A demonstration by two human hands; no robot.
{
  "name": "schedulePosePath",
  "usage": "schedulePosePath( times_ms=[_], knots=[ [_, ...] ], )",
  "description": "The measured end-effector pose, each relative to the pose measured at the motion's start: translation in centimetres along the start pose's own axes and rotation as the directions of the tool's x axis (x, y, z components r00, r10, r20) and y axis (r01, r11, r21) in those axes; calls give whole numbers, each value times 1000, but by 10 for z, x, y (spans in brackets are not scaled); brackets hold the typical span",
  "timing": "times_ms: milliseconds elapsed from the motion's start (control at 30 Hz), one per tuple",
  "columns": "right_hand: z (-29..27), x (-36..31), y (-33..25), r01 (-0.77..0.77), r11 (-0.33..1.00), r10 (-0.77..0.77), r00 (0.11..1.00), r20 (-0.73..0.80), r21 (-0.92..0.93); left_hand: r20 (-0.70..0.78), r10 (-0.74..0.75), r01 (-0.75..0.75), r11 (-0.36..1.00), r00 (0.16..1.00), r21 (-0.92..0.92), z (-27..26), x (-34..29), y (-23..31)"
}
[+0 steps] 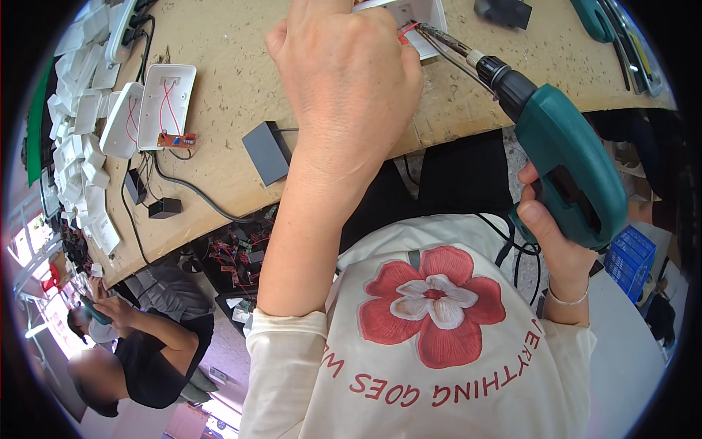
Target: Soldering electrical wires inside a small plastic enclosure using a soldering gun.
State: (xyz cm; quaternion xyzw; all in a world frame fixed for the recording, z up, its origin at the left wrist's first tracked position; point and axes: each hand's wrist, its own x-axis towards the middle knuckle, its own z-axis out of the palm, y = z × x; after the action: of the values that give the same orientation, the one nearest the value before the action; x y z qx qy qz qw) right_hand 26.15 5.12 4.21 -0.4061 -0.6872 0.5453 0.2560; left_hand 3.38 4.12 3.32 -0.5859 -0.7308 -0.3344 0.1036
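My right hand [550, 233] is closed around the grip of a green soldering gun [572, 157]. The gun's long metal tip [442, 38] reaches into a white plastic case [434, 45] at the top of the view, beside a short red wire [409, 30]. Over the bench, my left hand [349, 77] shows its back, next to that case. Its fingers run out past the upper edge and are mostly hidden, so what they hold cannot be seen.
An opened white case [184, 95] with red wires and a small circuit board [178, 140] lies left on the workbench [227, 80]. Near it are a black box [266, 154], cables and piled white cases [88, 164]. A co-worker [157, 347] sits at lower left.
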Motion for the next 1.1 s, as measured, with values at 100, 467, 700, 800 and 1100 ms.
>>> schedulePosePath(
  times_ms=[100,467,700,800,1100],
  knots=[
    [1,0,3,35,999,-35,999,4,-18,7,-4,4,1000,1000,0,1,0,-1],
    [-1,-1,2,3,999,-3,1000,-5,-52,-4,0,0,1000,1000,5,1,-1,0],
    [0,-1,4,73,995,-73,997,2,-68,-4,-5,5,1000,1000,17,2,-1,2],
    [3,0,2,22,1000,-22,1000,11,-2,-4,-13,13,1000,1000,19,0,-1,2],
    [-1,2,1,81,996,-80,996,50,-23,-6,-3,3,1000,1000,30,1,-1,1]
  ],
)
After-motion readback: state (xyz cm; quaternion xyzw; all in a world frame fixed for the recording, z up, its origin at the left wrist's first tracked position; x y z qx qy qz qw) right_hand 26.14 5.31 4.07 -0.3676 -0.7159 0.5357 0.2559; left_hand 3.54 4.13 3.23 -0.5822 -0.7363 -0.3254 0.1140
